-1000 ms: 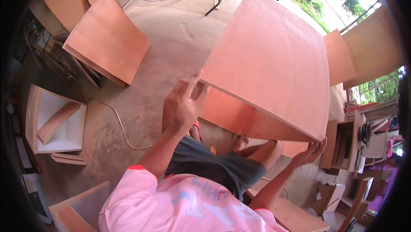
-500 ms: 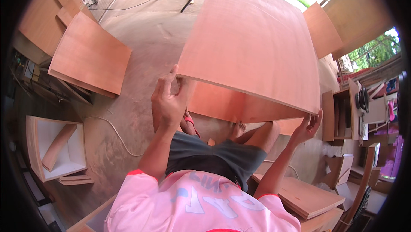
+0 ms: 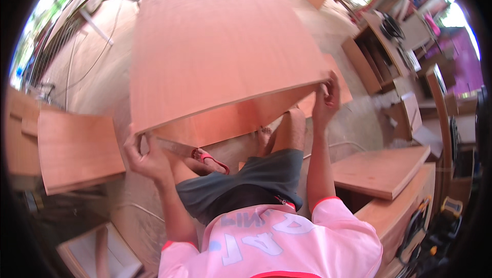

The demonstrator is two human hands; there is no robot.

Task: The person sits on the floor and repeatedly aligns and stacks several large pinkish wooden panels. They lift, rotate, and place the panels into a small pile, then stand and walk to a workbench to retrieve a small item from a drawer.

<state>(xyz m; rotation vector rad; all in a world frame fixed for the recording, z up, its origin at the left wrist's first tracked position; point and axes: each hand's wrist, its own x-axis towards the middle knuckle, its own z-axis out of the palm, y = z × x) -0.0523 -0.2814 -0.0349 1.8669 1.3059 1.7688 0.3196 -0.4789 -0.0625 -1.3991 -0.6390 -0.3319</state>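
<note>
A large reddish plywood panel [image 3: 220, 47] stretches out in front of me, its near edge raised above my knees. My left hand [image 3: 146, 157] grips the near left corner, thumb and fingers closed round the edge. At the near right corner, my right hand [image 3: 327, 104] is closed on the same panel, fingers curled at the edge. Beneath it, more reddish plywood [image 3: 225, 121] shows in the gap above my legs; I cannot tell whether the pieces are joined.
On the left are a stack of plywood boards [image 3: 82, 150] and an open white-lined box [image 3: 105, 250]. Boards [image 3: 382, 170] lie on a wooden cabinet [image 3: 405, 201] at my right. An open wooden cabinet [image 3: 376, 55] stands farther right. A thin cable [image 3: 338, 146] crosses the floor.
The whole view has turned. The panel and both hands have shifted left in it, the left hand now lower and the right higher. Both hands have kept their hold.
</note>
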